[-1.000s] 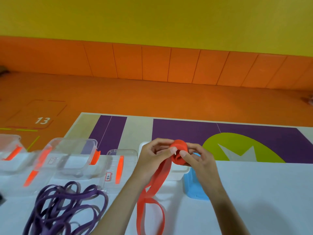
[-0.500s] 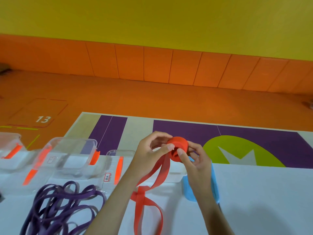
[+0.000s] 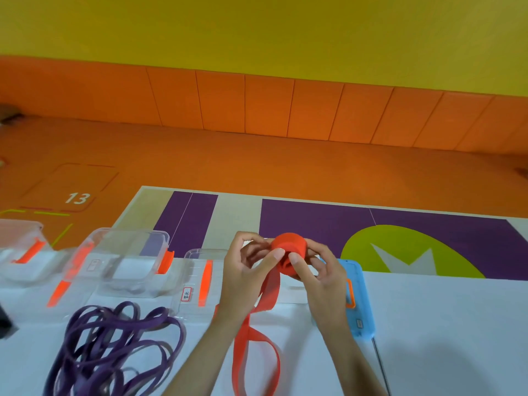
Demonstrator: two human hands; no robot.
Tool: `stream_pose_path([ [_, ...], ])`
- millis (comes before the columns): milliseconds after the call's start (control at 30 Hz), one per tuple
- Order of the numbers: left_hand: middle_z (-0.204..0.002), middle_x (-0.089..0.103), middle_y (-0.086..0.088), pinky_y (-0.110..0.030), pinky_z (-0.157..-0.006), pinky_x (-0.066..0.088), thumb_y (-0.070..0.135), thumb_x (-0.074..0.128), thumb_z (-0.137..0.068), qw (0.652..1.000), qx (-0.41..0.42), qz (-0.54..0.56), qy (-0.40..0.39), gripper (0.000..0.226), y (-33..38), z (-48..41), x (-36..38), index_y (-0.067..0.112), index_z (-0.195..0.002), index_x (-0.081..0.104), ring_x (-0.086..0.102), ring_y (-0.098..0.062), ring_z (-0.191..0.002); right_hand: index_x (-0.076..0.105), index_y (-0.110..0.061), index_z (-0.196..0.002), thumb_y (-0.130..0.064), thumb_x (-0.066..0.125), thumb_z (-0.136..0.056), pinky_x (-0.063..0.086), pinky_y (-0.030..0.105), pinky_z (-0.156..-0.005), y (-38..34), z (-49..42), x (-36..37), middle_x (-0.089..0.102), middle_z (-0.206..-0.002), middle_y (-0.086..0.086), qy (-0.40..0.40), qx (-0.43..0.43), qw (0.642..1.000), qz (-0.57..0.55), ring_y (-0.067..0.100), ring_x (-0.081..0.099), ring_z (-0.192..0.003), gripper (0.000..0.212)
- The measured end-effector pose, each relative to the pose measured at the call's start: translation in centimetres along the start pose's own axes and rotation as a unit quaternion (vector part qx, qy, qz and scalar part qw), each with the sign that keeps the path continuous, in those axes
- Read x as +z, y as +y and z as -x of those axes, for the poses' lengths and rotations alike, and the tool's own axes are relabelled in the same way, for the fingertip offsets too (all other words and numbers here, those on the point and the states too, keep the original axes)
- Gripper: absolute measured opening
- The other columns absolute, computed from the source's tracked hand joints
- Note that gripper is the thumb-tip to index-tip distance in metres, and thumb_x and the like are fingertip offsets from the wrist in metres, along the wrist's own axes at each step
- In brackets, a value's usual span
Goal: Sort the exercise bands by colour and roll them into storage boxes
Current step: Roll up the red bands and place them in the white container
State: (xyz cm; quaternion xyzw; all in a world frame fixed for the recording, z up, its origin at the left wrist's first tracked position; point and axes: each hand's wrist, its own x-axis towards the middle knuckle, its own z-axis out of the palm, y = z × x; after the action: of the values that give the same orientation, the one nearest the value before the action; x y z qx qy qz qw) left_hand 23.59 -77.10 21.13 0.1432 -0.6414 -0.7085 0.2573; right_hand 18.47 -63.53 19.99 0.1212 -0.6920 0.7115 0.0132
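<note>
Both hands hold a red exercise band (image 3: 288, 248) above the white table, wound into a thick roll. My left hand (image 3: 245, 277) pinches the roll's left side with thumb and fingers. My right hand (image 3: 320, 274) grips its right side, thumb on the front. The band's loose tail (image 3: 251, 338) hangs down between my forearms and loops on the table. A tangled pile of purple bands (image 3: 114, 350) lies at the lower left. A clear storage box (image 3: 130, 260) with orange clips stands behind the pile.
Another clear box (image 3: 20, 250) sits at the far left and a clear lid (image 3: 200, 277) with an orange strip lies near my left hand. A blue lid (image 3: 358, 301) lies under my right wrist. The table (image 3: 457, 338) ends at an orange floor.
The roll has grown a little as more of the red band is wound on. The loose tail on the table is shorter and my hands sit slightly higher.
</note>
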Motion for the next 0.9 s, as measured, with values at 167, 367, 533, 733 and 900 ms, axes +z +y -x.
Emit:
stream_pose_path([
  [167,-0.109,0.077,0.0,-0.031,-0.083,0.063,0.012,0.091,-0.077,0.986,-0.049,-0.042,-0.155,0.043,1.5,-1.6,-3.6,0.012,-0.113,0.067,0.079,-0.023,-0.096,0.072,-0.033,-0.11,-0.039,0.084,-0.08,0.063,0.029,-0.07,-0.8,-0.9,-1.4,0.072,-0.104,-0.009,-0.088,-0.026,0.991,0.099,0.014,0.073,-0.096,0.033],
  [367,-0.093,0.079,-0.001,-0.026,-0.093,0.058,0.003,0.095,-0.072,0.965,-0.076,-0.109,-0.227,0.057,2.2,-3.5,-5.2,0.011,-0.117,0.06,0.076,-0.016,-0.091,0.073,-0.033,-0.105,-0.035,0.086,-0.077,0.058,0.022,-0.072,-1.0,-0.8,-0.8,0.073,-0.097,-0.013,-0.107,-0.01,0.989,0.106,0.015,0.073,-0.091,0.031],
  [533,-0.077,0.066,-0.011,-0.03,-0.081,0.056,-0.003,0.091,-0.074,0.975,-0.106,0.005,-0.193,0.047,1.7,-2.8,-5.6,0.003,-0.102,0.054,0.058,-0.018,-0.07,0.075,-0.029,-0.106,-0.029,0.083,-0.082,0.063,0.03,-0.074,-1.7,-0.4,0.2,0.075,-0.102,0.0,-0.096,0.019,0.994,0.057,0.021,0.074,-0.095,0.025],
  [733,-0.09,0.074,-0.005,-0.034,-0.079,0.056,0.021,0.096,-0.071,0.987,-0.084,0.08,-0.113,0.032,-0.3,-1.3,-5.5,0.018,-0.087,0.068,0.069,-0.022,-0.085,0.075,-0.022,-0.111,-0.032,0.081,-0.082,0.063,0.032,-0.076,-2.0,0.3,2.0,0.077,-0.105,0.005,-0.075,0.048,0.996,0.02,0.024,0.076,-0.099,0.032],
  [900,-0.096,0.08,-0.005,-0.032,-0.081,0.058,0.019,0.089,-0.079,0.995,-0.054,0.079,-0.029,0.015,-1.3,-0.6,-5.0,0.018,-0.086,0.075,0.076,-0.021,-0.093,0.072,-0.02,-0.113,-0.025,0.08,-0.086,0.064,0.033,-0.077,-1.2,1.2,3.3,0.077,-0.101,0.004,-0.056,0.064,0.996,-0.01,0.025,0.077,-0.099,0.028],
])
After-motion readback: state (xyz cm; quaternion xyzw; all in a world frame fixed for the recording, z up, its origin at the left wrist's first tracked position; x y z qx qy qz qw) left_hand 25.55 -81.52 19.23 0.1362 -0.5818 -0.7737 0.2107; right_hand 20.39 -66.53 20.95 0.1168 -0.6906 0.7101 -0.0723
